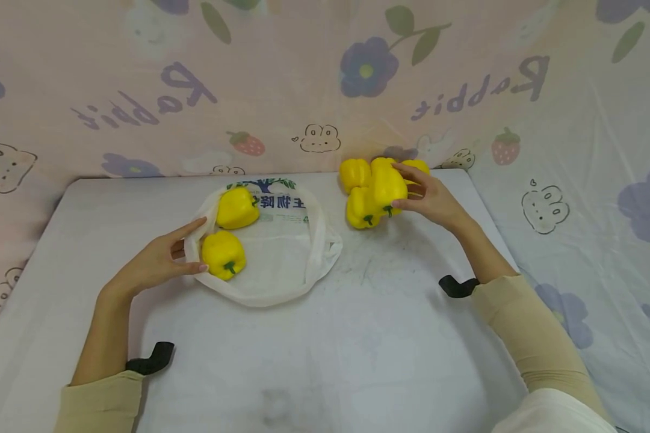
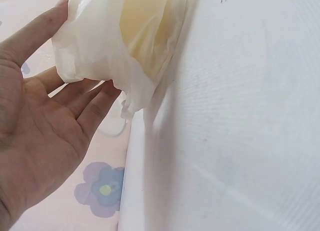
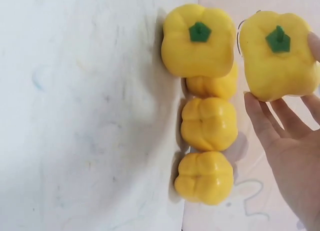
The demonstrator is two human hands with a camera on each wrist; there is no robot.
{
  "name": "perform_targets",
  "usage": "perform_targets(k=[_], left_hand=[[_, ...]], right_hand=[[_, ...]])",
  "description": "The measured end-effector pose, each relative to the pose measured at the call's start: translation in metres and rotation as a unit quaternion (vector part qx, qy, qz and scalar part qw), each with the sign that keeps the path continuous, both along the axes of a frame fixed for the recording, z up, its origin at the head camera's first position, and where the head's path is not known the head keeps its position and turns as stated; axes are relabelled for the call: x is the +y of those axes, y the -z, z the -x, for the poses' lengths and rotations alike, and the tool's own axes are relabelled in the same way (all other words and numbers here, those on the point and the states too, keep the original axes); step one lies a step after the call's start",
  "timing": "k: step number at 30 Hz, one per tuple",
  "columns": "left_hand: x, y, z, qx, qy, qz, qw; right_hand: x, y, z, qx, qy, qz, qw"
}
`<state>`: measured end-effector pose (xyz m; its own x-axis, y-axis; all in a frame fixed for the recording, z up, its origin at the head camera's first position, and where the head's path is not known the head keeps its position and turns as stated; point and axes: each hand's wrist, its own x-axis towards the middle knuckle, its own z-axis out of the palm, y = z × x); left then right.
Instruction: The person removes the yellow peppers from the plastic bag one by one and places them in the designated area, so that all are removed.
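Observation:
My right hand (image 1: 430, 195) grips a yellow bell pepper (image 1: 387, 189) with a green stem, thumb on one side and fingers on the other. In the right wrist view this bell pepper (image 3: 277, 66) is raised off the white table, beside several other yellow bell peppers (image 3: 209, 123). A white plastic bag (image 1: 268, 294) lies with its mouth spread wide, two yellow bell peppers (image 1: 224, 255) inside its left part. My left hand (image 1: 154, 261) holds the bag's left side between thumb and fingers. Through the thin plastic (image 2: 90, 36), yellow shows in the left wrist view.
Other yellow bell peppers (image 1: 355, 174) stand in a cluster at the table's back edge, partly hidden by the held one. A patterned cloth (image 1: 281, 90) hangs behind the white table (image 1: 314, 361). Black mounts (image 1: 459, 287) stick out at both wrists.

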<state>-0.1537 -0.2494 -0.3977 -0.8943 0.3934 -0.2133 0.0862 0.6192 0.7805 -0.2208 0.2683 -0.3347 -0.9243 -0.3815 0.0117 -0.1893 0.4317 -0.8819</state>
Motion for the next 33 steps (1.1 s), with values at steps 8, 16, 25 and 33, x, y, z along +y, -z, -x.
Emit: perform_targets(k=[8,16,25,33], left_hand=[[0.000,0.001,0.000,0.000,-0.004,-0.001,1.0000],[0.001,0.003,0.000,0.001,-0.007,-0.017,0.9998],[0.001,0.005,-0.002,-0.001,0.001,-0.021,0.9998],[0.003,0.004,-0.001,0.004,-0.003,-0.009,0.9999]], right_hand=[[0.019,0.019,0.011,0.003,0.017,0.011,1.000],[0.030,0.025,0.012,-0.003,0.031,0.001,1.000],[0.031,0.023,0.002,-0.029,0.053,-0.020,0.998],[0.035,0.030,-0.001,-0.049,0.055,-0.040,0.996]])
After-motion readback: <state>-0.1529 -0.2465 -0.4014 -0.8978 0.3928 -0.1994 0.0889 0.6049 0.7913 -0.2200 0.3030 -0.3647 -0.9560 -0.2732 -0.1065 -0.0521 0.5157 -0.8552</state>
